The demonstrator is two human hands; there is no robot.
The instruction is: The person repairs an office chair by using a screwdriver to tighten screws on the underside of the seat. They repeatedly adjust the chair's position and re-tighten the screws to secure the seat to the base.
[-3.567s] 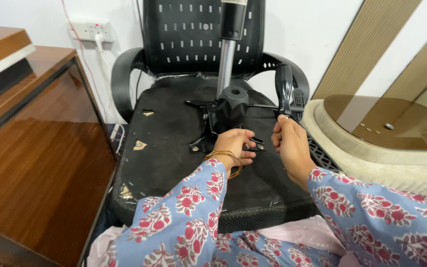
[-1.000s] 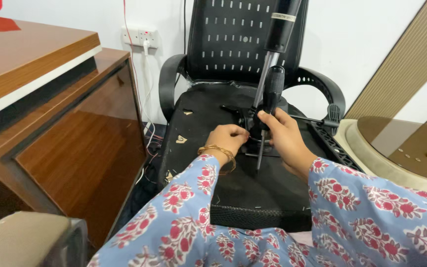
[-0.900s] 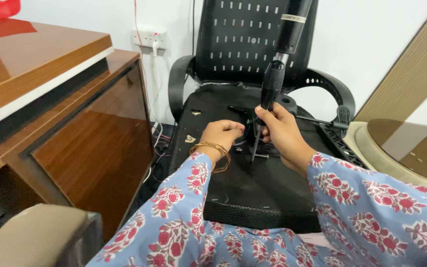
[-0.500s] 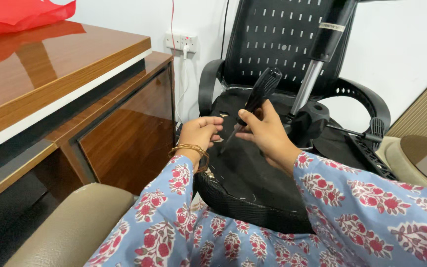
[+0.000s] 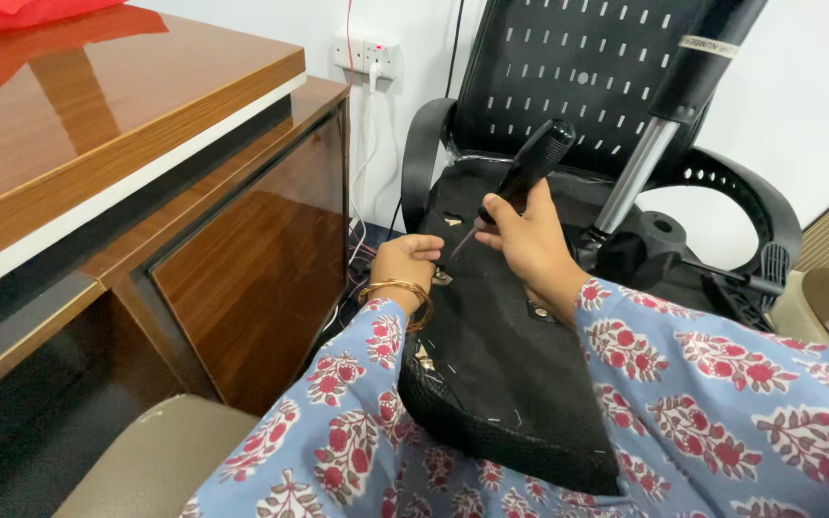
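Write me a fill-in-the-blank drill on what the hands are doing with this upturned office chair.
1. The right hand holds a black-handled ____.
2. The left hand rests at the seat underside's ____ edge.
3. A gold ____ circles the left wrist.
4. The wooden desk stands to the person's ____.

Missing words: screwdriver; left; bangle; left

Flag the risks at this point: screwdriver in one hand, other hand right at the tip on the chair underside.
1. The left hand rests right beside the tip of the screwdriver held in the right hand; a slip could jab its fingers.
2. The overturned chair seat lies tilted on the lap, so pushing may shift it.
3. The gas lift cylinder juts up close by and may hamper the tool's angle.
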